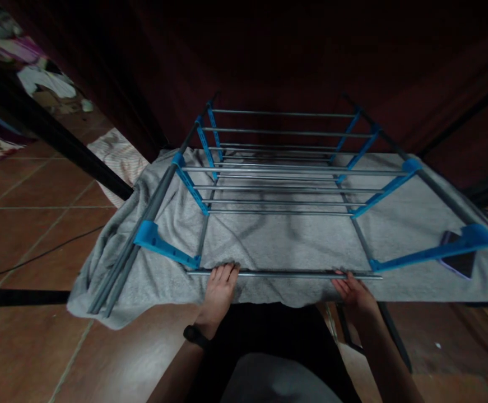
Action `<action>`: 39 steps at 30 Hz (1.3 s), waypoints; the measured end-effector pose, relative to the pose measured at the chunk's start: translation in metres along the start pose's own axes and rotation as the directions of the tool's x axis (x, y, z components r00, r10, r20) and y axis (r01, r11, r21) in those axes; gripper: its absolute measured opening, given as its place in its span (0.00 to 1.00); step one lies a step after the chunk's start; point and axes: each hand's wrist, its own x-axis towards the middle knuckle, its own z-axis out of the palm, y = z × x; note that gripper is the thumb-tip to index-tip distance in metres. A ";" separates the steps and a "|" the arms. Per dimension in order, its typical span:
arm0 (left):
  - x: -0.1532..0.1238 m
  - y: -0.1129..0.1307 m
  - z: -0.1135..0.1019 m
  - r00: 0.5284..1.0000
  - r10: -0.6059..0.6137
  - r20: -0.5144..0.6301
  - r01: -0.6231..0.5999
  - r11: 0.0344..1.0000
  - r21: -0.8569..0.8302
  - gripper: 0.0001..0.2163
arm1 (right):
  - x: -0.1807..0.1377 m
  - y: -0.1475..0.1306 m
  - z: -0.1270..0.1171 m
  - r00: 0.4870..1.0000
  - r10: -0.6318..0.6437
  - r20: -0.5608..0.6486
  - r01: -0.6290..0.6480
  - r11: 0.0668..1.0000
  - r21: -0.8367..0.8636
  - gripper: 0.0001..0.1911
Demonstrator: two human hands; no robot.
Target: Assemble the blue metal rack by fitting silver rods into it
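Close to the front edge of the table, a thin metal tube point(286, 274) lies crosswise, just at the near feet of a rack. My left hand point(222, 282) is closed over its left part, fingers curled round it. Toward the tube's other end, my right hand point(351, 285) grips it with the thumb and fingers. Ahead of both hands stands the rack, with grey metal rods point(294, 170) running across between blue plastic brackets point(193, 193). The nearest left bracket point(163, 246) and nearest right bracket point(441, 249) have no rod between their upper ends.
Two loose grey tubes point(117, 280) rest on the left of the grey cloth point(286, 240) covering the table. A phone point(458, 257) lies under the right bracket. Dark red curtain point(269, 56) hangs behind. A cable point(37, 254) crosses the tiled floor point(29, 224) on the left.
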 end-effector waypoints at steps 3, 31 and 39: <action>0.000 -0.001 0.001 1.000 0.005 -0.015 -0.005 1.000 0.003 0.18 | 0.002 0.001 0.000 1.000 0.000 0.009 0.000 1.000 0.003 0.16; -0.001 -0.004 0.005 0.999 0.009 -0.033 -0.008 1.000 0.024 0.19 | 0.004 0.002 -0.001 1.000 0.014 0.013 -0.014 0.998 0.054 0.14; -0.002 -0.004 0.007 0.999 -0.001 -0.042 0.002 1.000 0.015 0.19 | 0.005 0.003 0.000 1.000 0.020 0.006 -0.020 0.998 0.060 0.15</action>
